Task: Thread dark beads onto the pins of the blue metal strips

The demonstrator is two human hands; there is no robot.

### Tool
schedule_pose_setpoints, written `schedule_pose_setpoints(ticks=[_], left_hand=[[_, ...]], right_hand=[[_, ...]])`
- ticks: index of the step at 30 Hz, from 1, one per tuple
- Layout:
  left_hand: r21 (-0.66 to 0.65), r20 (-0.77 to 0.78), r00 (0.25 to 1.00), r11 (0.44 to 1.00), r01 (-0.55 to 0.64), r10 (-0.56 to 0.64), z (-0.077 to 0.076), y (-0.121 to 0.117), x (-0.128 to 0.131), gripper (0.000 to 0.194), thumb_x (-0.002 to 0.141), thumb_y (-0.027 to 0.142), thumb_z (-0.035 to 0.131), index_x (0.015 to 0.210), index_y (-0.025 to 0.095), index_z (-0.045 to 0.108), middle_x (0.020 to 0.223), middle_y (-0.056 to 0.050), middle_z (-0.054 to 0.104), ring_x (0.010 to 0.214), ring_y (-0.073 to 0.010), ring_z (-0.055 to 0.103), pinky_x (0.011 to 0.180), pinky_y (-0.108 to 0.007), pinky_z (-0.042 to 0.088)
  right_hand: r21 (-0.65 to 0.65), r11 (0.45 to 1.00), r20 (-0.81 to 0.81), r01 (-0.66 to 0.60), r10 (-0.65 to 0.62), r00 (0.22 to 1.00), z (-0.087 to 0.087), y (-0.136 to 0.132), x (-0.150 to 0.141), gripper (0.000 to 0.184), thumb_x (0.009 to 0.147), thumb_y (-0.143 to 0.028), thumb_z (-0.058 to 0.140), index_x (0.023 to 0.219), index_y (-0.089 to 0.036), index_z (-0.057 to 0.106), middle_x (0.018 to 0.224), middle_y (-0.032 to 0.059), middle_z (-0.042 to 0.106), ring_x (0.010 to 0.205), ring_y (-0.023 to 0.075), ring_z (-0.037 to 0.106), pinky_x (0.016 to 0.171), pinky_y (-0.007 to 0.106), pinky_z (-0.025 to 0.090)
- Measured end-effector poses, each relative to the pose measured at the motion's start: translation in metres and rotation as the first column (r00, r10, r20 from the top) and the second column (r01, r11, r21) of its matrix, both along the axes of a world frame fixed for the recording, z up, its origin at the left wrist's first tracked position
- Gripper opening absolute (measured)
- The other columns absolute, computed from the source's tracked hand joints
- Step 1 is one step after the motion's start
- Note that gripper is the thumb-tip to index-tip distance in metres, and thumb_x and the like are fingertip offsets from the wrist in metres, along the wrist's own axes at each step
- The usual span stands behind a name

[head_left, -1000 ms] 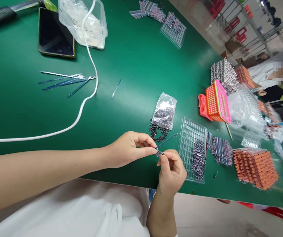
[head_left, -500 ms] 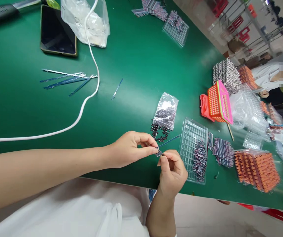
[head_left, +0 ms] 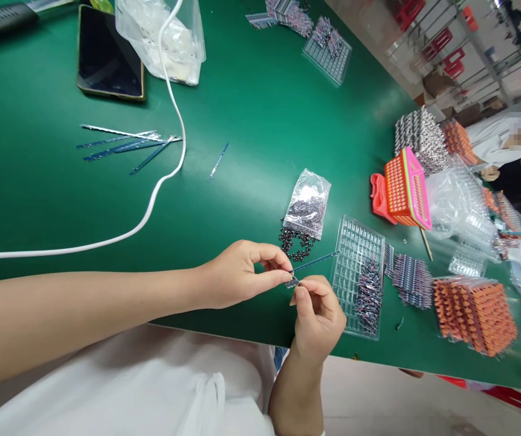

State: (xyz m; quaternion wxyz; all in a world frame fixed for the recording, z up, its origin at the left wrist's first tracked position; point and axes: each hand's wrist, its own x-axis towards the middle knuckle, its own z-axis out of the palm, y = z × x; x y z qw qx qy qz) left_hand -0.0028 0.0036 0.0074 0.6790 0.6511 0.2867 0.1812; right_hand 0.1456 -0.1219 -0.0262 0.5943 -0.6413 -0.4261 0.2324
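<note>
Step, as judged: fine two-handed work on small piece (head_left: 292, 282) at near edge of tabletop (head_left: 242, 200). Left hand (head_left: 251, 274): thumb and finger pinching piece; blue strip (head_left: 315, 261) juts from fingertips toward tray (head_left: 348, 245). Right hand (head_left: 318, 316): fingertips closed on piece's other end; detail too small to read. Loose beads (head_left: 306, 249) just beyond, beside bag (head_left: 308, 203). Next move probably calls for steady left pinch, small exact right-finger motion.

Your left forearm (head_left: 115, 306) extends from the left of the scene, and your left hand (head_left: 241, 275) points right, thumb and forefinger in a pinch. Your right forearm (head_left: 297, 387) reaches from the near side; your right hand (head_left: 320, 318) curls, its pinched fingertips just beside the other hand's.
</note>
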Motion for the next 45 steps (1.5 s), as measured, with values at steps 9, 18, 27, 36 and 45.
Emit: schedule_pose_setpoints(ticks=[9,18,27,36,45], left_hand=[[0.047,-0.002,1.0,0.999,-0.017,0.017,0.0,0.001,0.0,0.014,0.087,0.028,0.063,0.082,0.018,0.072,0.077,0.001,0.067,0.072,-0.012,0.059,0.07,-0.023,0.045],[0.077,0.02,1.0,0.997,-0.013,0.012,-0.002,0.0,-0.001,0.013,0.087,0.027,0.064,0.081,0.018,0.072,0.076,0.002,0.066,0.072,-0.0112,0.058,0.071,-0.022,0.045],[0.067,0.019,1.0,0.998,-0.002,0.001,-0.001,0.0,0.0,0.014,0.087,0.029,0.064,0.081,0.018,0.071,0.077,0.001,0.068,0.072,-0.0118,0.06,0.071,-0.023,0.046],[-0.071,-0.023,1.0,0.997,0.0,-0.001,0.001,0.0,-0.001,0.015,0.082,0.031,0.068,0.083,0.017,0.073,0.075,0.0,0.073,0.072,-0.0139,0.063,0.067,-0.023,0.048],[-0.313,-0.01,1.0,0.949,-0.024,0.022,-0.004,0.0,0.002,0.019,0.075,0.032,0.075,0.085,0.015,0.076,0.076,-0.003,0.074,0.075,-0.0174,0.068,0.07,-0.026,0.051]], right_hand=[[-0.039,0.999,0.033,-0.007,0.008,0.999,0.0,0.0,0.001,0.002,0.087,-0.019,0.068,0.087,-0.021,0.067,0.078,-0.0001,0.058,0.066,0.0119,0.055,0.054,0.024,0.042],[-0.038,0.998,-0.024,-0.045,0.044,0.999,0.002,0.0,0.002,0.002,0.088,-0.019,0.068,0.088,-0.021,0.067,0.079,-0.0005,0.058,0.061,0.0099,0.053,0.05,0.022,0.041],[-0.056,0.996,-0.097,-0.068,0.062,0.993,0.004,0.0,0.003,0.002,0.088,-0.021,0.068,0.086,-0.02,0.067,0.079,-0.0009,0.058,0.058,0.0082,0.053,0.049,0.022,0.041],[-0.128,0.982,-0.225,-0.138,0.106,0.968,0.005,0.001,0.008,0.011,0.088,-0.03,0.068,0.084,-0.02,0.066,0.077,-0.0014,0.056,0.055,0.0081,0.052,0.048,0.022,0.04],[-0.146,0.977,-0.255,-0.153,0.112,0.961,0.003,0.002,0.01,0.014,0.087,-0.032,0.069,0.082,-0.019,0.066,0.076,-0.001,0.057,0.052,0.0068,0.051,0.044,0.02,0.039]])
